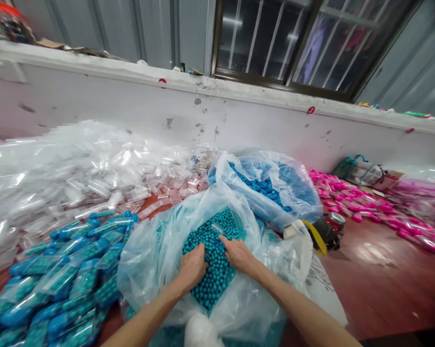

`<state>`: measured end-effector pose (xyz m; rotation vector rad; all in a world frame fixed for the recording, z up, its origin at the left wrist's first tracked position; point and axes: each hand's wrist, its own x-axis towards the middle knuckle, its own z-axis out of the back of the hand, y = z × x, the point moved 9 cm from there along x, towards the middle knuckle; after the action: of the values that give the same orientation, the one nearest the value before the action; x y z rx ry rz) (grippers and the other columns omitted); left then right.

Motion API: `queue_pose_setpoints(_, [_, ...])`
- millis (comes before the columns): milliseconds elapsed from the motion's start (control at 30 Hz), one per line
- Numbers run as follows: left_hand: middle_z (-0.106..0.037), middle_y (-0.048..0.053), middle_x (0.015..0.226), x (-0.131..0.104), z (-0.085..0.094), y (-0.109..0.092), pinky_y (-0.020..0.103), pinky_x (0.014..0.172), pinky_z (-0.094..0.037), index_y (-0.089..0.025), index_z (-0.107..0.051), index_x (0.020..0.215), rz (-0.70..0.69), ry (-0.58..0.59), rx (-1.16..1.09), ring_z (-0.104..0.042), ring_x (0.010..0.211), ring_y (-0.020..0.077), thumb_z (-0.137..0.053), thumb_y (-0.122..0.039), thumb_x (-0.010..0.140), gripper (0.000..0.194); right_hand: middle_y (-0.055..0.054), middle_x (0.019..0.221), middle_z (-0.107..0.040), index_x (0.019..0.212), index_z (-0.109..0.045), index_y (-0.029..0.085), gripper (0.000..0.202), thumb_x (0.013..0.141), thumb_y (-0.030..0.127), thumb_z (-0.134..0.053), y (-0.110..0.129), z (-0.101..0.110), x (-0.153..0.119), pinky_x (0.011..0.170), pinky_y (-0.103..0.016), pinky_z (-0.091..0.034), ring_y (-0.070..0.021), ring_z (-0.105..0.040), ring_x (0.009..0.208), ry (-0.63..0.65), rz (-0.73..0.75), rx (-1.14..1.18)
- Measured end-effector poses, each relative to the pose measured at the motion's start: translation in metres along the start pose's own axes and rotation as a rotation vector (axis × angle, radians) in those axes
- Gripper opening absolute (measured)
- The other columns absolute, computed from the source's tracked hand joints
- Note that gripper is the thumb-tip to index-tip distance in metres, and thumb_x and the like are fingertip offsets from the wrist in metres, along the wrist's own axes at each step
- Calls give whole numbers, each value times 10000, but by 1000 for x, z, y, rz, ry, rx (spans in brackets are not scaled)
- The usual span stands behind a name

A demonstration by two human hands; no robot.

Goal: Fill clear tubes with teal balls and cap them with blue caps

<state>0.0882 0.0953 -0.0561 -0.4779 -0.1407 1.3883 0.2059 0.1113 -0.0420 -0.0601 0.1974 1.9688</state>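
Observation:
Small teal beads fill an open, cloudy plastic bag in front of me. Over the beads' left side, my left hand is closed, its fingers curled down; what they hold, if anything, is hidden. On the right side, my right hand reaches in with its index finger stretched out and the other fingers bent. Near that fingertip a small clear plastic piece lies on the beads; I cannot tell if they touch. Left of the bag are piled clear packs of teal beads with blue ends.
Many empty clear sleeves are heaped at the back left. Behind the bead bag stands another bag with blue pieces. Bright pink pieces spread over the red table. A dark bag with a metal-topped item sits right.

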Motion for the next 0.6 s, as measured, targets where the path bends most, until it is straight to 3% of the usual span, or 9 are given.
queue_pose_setpoints(67, [-610, 96, 1031, 0, 0, 4, 330, 805, -398, -167, -519, 979, 31, -2, -45, -567, 974, 248, -509, -211, 700, 283, -80, 984, -637, 1248, -415, 159, 476, 772, 144, -435, 2, -3, -1, 735, -272, -357, -200, -568, 912, 21, 32, 69])
queue_pose_setpoints(200, [-622, 85, 1004, -1, -1, 11, 313, 823, -382, -180, -539, 937, 65, -10, -147, -555, 988, 231, -483, -256, 733, 224, -34, 935, -642, 1055, -537, 179, 296, 777, 157, -438, 2, -4, 1, 710, -231, -358, -166, -568, 876, 30, 43, 111])
queue_pose_setpoints(333, [-631, 49, 896, 0, 0, 13, 262, 775, -389, -180, -504, 907, 48, -16, -253, -576, 874, 177, -405, -248, 783, 173, -89, 944, -615, 944, -542, 150, 239, 835, 95, -337, 7, 0, -2, 757, -261, -354, -186, -548, 890, -28, -7, 62])
queue_pose_setpoints(467, [-608, 16, 815, 1, -1, 14, 250, 729, -394, -187, -490, 851, 29, -17, -348, -560, 782, 160, -406, -235, 772, 126, -143, 955, -606, 972, -535, 132, 288, 854, 61, -281, 15, 1, -5, 764, -313, -356, -225, -547, 885, -44, -41, 7])
queue_pose_setpoints(600, [-582, 0, 789, -1, -3, 17, 241, 727, -406, -187, -501, 828, 25, -8, -455, -550, 779, 152, -416, -228, 757, 119, -99, 960, -634, 1063, -522, 165, 253, 863, 152, -367, 16, 0, -2, 749, -293, -369, -219, -558, 909, -19, -7, 23])
